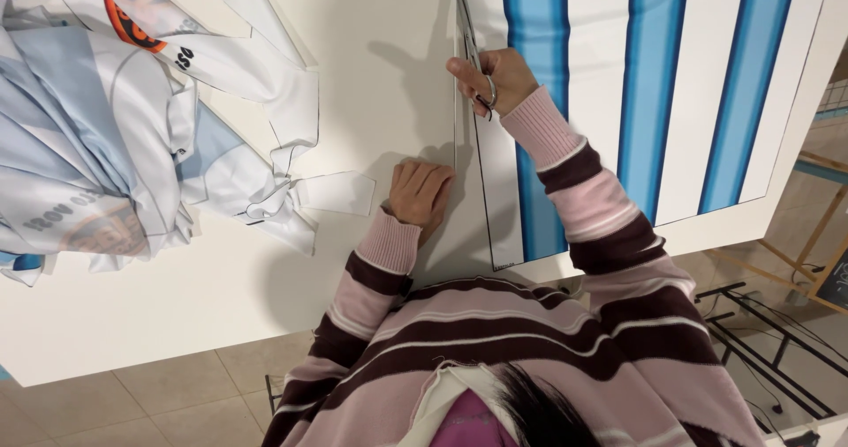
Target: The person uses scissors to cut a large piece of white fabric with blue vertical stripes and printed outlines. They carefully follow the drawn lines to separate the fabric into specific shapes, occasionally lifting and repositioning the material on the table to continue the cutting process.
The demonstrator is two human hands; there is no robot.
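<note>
striped fabric [654,94]: right hand [495,80] grip closed on scissors [470,32], arm extended; left hand [420,191] flat, open, pressing edge.

Pink and maroon striped sweater [565,341], ribbed cuffs

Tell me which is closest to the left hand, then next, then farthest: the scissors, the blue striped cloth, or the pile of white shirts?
In the head view, from the left hand:
1. Striped cloth, its white edge just to the hand's right on the table.
2. Scissors, up ahead in the right hand.
3. Shirt pile, far off to the left.
</note>
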